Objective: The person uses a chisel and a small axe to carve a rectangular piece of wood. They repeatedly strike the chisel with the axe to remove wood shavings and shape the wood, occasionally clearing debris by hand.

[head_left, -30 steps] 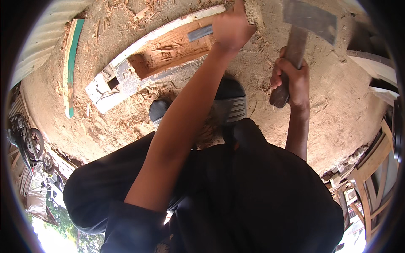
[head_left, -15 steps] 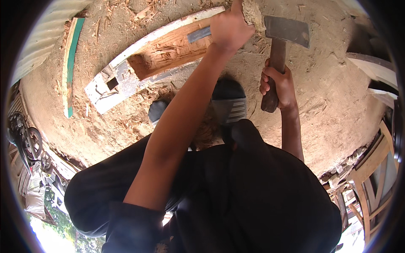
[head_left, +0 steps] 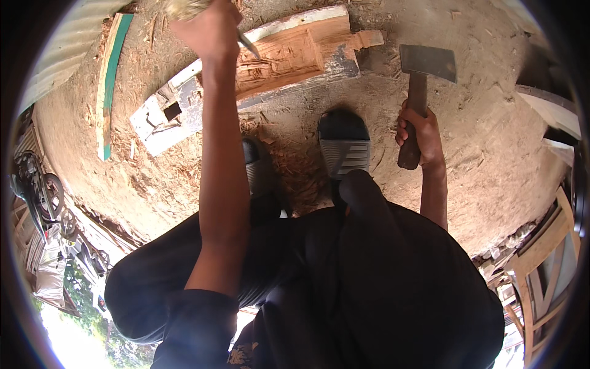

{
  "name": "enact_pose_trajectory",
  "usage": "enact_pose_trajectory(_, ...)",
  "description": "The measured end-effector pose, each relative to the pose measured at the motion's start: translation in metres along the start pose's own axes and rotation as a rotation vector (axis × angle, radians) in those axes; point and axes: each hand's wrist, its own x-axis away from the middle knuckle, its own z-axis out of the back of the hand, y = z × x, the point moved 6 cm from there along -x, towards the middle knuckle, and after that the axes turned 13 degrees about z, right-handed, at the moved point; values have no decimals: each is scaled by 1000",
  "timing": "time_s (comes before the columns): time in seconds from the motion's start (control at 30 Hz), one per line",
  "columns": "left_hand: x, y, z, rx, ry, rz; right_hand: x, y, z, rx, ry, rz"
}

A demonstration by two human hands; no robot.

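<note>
On packed dirt (head_left: pixel 473 197) beyond the black sandals (head_left: pixel 344 138), I view a hollowed timber (head_left: pixel 301 19) from afar; over it my left hand (head_left: pixel 210 31) clenches what appears to be a chisel (head_left: pixel 248 45), while my right hand (head_left: pixel 424 136) grips a hatchet (head_left: pixel 418 92).

the view's far edge crops a blurred pale object (head_left: pixel 186 8), perhaps a handle, in your left hand (head_left: pixel 211 29); your forearm (head_left: pixel 222 147) hides some hollowed wood (head_left: pixel 295 54).
</note>
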Motion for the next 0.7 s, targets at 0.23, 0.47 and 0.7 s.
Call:
enact_pose_trajectory(0.23, 88, -3, -117, -423, -366, -414, -1, -3, -16, 5, -44, -8)
enact_pose_trajectory(0.47, 111, -39, -146, -574, -316, -632, 13, -9, -17, 82, -26, -26)
enact_pose_trajectory(0.7, 113, -37, -148, -502, -306, -574, 23, -40, -13, 115, 17, 33)
